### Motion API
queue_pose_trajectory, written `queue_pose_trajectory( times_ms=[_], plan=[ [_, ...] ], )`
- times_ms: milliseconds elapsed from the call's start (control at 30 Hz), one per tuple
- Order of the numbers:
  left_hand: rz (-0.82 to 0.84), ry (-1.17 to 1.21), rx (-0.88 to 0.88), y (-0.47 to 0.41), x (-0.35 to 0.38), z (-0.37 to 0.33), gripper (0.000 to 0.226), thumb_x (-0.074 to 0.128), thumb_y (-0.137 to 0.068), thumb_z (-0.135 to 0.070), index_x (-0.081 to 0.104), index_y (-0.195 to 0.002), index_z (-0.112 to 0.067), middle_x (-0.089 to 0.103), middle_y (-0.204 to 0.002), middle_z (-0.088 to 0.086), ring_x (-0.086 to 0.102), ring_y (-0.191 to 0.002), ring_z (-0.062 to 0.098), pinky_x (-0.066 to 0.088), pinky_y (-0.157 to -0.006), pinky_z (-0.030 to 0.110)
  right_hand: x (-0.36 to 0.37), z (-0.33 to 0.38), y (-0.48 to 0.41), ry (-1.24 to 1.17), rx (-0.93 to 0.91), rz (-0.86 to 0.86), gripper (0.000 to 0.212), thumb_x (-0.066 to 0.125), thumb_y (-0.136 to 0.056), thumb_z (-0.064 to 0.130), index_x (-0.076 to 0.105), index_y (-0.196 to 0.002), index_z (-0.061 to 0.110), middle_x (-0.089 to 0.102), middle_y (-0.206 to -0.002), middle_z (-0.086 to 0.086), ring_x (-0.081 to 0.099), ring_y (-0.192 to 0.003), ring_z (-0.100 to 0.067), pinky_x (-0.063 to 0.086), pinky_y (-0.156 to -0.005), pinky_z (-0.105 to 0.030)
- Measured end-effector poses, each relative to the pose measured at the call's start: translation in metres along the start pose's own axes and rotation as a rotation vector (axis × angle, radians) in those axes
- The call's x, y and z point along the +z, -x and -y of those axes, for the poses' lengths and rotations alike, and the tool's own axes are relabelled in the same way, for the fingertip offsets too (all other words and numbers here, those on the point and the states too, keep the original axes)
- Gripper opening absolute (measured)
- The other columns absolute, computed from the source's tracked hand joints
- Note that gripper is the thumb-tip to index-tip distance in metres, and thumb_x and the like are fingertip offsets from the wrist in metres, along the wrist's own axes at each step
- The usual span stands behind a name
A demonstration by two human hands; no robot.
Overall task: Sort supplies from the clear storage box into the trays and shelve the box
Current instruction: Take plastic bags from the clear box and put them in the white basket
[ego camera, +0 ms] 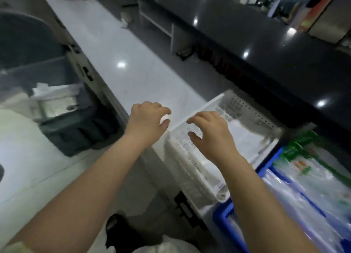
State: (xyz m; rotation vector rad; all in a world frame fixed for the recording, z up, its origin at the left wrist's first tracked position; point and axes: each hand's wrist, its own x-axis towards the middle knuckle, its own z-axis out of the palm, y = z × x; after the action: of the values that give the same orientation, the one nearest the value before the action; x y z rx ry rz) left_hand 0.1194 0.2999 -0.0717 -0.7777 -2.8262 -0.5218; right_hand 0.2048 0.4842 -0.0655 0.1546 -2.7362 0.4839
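A white perforated tray (266, 119) sits on the pale counter (117, 49), with small white packets inside. My right hand (210, 133) hovers over the tray's left rim, fingers curled and apart, nothing in it. My left hand (148, 117) hangs just left of the tray above the counter, fingers bent; whether it holds something small and white is unclear. A blue tray (269, 163) to the right holds clear and green-printed plastic packs. A clear storage box (47, 66) stands on the floor at the left with papers and packets inside.
A dark raised ledge (266, 43) runs along the back of the counter. A small white shelf unit (157, 26) stands further back on it. Dark bins (79, 131) sit below the counter edge at the left. The picture is motion-blurred.
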Motion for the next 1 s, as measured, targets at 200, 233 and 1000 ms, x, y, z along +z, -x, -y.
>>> queue_pose_trajectory(
  times_ms=[200,233,1000],
  plan=[
    [-0.046,-0.072,-0.155,0.030,-0.051,0.170,0.027,0.056,-0.086,-0.038,0.063,-0.111,-0.032,0.066,-0.106,-0.008,0.055,-0.104,0.020,0.037,-0.089,0.040,0.095,0.129,-0.095,-0.010,-0.146,0.068,0.030,0.078,-0.067,0.012,0.069,-0.095,0.016,0.067,-0.095,-0.003,0.059,-0.088,-0.034,0.049,-0.072,-0.043],
    [-0.053,-0.086,-0.175,0.036,-0.059,0.198,0.028,0.057,-0.085,-0.038,0.063,-0.112,-0.032,0.066,-0.107,-0.007,0.055,-0.105,0.021,0.037,-0.088,0.040,0.111,0.153,-0.112,-0.013,-0.176,0.080,0.030,0.078,-0.065,0.010,0.069,-0.094,0.015,0.067,-0.093,-0.003,0.060,-0.086,-0.035,0.049,-0.069,-0.043],
    [0.081,-0.082,-0.688,-0.001,-0.090,0.628,0.045,0.057,-0.084,-0.045,0.052,-0.126,-0.032,0.055,-0.122,-0.003,0.048,-0.112,0.023,0.038,-0.091,0.040,0.425,0.397,-0.425,0.025,-0.555,0.541,0.041,0.066,-0.078,0.024,0.061,-0.119,0.022,0.059,-0.118,-0.003,0.049,-0.108,-0.029,0.039,-0.088,-0.040]
  ],
)
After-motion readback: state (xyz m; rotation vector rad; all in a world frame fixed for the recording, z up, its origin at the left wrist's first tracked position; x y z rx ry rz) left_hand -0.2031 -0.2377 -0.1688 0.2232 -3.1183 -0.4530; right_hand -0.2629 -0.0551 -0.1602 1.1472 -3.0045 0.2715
